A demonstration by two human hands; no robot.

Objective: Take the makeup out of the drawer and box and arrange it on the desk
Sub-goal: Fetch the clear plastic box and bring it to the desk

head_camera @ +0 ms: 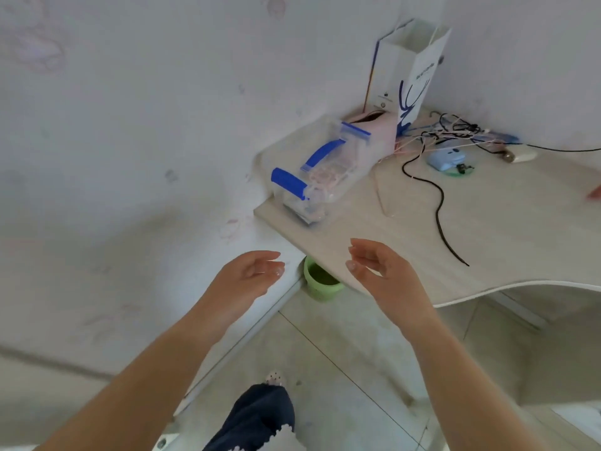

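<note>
Left hand [247, 275], right hand [374, 265]: grip wide, empty (fingers relaxed), near box [312, 177].

Single head-worn camera, wide angle, looks forward and down. Near: both forearms, left hand [250, 275] and right hand [374, 265] mid-frame. Far right: desk [406, 242] corner with clear box [312, 177]. Left: wall. Bottom: floor tiles. Frame tilted; edges blurred.

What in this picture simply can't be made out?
Head view only:
- Contents of the clear box: motion blur and its closed lid smear them into pinkish shapes.
- Green bin: partly hidden under the desk edge.
- Pink thing: cut off by the right frame edge.
- Paper bag: print too blurred to read.
- Drawer: not visible.
</note>
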